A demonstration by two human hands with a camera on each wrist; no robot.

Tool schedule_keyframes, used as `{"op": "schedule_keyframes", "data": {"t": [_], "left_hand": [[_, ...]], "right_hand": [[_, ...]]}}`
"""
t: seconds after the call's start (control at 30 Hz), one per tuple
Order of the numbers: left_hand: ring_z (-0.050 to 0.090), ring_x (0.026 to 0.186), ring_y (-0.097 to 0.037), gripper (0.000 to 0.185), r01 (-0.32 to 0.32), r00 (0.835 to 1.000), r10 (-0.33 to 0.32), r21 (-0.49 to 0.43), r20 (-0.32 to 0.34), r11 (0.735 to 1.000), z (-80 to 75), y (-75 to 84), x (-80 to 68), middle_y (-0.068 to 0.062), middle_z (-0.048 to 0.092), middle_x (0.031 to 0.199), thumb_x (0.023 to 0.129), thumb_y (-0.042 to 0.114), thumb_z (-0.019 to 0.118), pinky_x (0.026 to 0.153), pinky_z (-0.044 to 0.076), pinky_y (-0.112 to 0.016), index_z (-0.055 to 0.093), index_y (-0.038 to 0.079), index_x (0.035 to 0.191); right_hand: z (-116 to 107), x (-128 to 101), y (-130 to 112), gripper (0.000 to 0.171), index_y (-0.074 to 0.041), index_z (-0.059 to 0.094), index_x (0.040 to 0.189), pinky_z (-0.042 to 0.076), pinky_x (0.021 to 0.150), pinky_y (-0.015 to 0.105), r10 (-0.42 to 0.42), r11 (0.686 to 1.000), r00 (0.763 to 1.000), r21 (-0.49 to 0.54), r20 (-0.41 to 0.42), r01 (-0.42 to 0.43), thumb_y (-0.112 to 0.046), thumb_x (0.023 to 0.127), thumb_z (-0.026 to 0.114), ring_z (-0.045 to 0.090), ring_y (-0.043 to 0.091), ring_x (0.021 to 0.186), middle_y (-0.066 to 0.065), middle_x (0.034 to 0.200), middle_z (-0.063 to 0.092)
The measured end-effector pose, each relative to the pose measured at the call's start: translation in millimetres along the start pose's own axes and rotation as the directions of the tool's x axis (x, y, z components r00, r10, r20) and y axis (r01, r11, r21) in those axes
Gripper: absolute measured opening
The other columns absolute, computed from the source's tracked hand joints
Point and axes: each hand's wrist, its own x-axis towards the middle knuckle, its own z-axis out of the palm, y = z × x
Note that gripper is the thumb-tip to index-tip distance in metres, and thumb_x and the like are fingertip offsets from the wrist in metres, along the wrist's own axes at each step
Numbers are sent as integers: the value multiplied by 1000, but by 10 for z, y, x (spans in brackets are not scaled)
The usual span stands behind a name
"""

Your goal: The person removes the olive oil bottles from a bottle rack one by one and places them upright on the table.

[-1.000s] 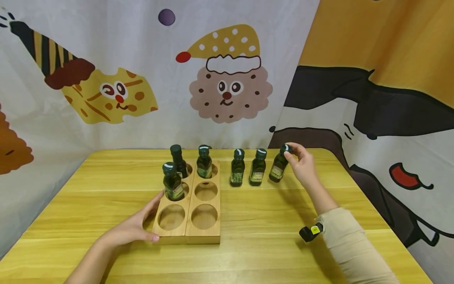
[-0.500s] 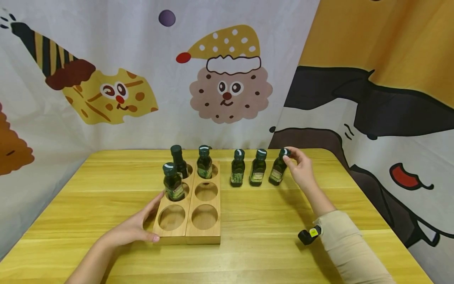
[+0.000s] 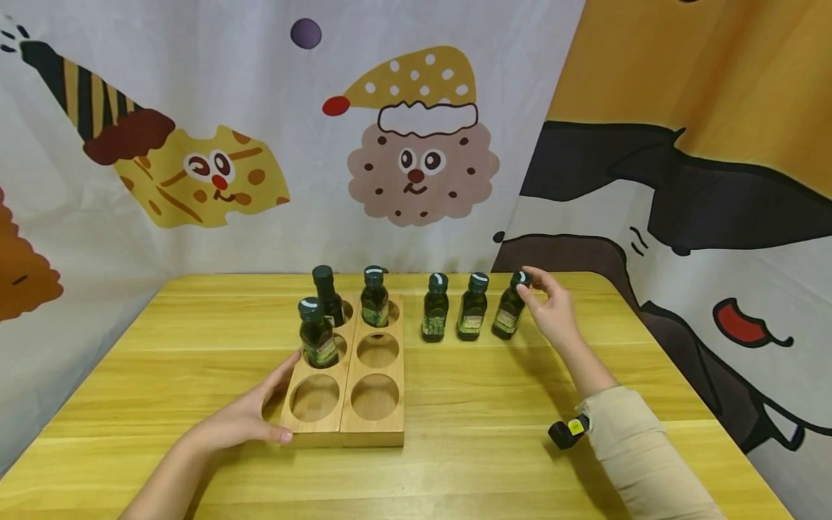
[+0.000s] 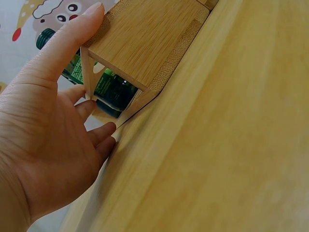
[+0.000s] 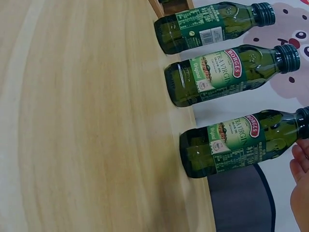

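My right hand (image 3: 551, 307) pinches the dark green cap of an olive oil bottle (image 3: 509, 312), the rightmost of three in a row. In the right wrist view this olive oil bottle (image 5: 231, 145) stands at the table edge with its printed label facing the camera. Two more bottles (image 3: 471, 312) (image 3: 435, 312) stand to its left. My left hand (image 3: 242, 415) rests against the left side of a wooden rack (image 3: 345, 426), thumb at its front corner, fingers extended. Three bottles sit in its round holes: a slimmer one (image 3: 329, 296), one in front (image 3: 318, 339), another at back right (image 3: 375, 300).
The rack's front holes (image 3: 315, 398) and its middle right hole (image 3: 378, 350) hold no bottle. All of this is on a wooden table (image 3: 468, 455). Behind it hangs a cartoon-printed curtain (image 3: 260, 43). A black device (image 3: 564, 433) is fixed at my right wrist.
Over the first half second my right hand lowered the rightmost bottle slightly. It has hardly moved since. My left hand and the rack have stayed in place.
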Motion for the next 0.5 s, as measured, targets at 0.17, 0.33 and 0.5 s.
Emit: {"op": "schedule_keyframes", "data": {"t": [0.17,0.33,0.5], "left_hand": [[10,133,-57,114,4,1000,-4,-9,3,1000,-5,-19,-2,-27,-3,156,75,13,81,101,9,-71,-1,17,155],[10,134,-57,115,-4,1000,4,4,3,1000,-12,-38,2,-25,-3,156,75,12,80,102,9,-69,-1,18,155],[10,134,-57,114,-5,1000,5,-2,6,1000,-13,-39,1,-25,-4,156,76,12,80,102,9,-69,-1,19,155]], "right_hand": [[-9,16,-48,39,13,50,127,39,95,52,-113,994,992,-12,-63,112,3,91,60,49,43,110,31,118,56],[-4,37,-209,38,10,53,127,39,97,46,-188,982,977,-28,-101,186,4,90,62,50,37,110,27,118,57],[59,40,-425,39,10,54,126,39,98,44,-249,968,962,19,-112,252,5,88,63,50,35,111,26,118,58]]}}
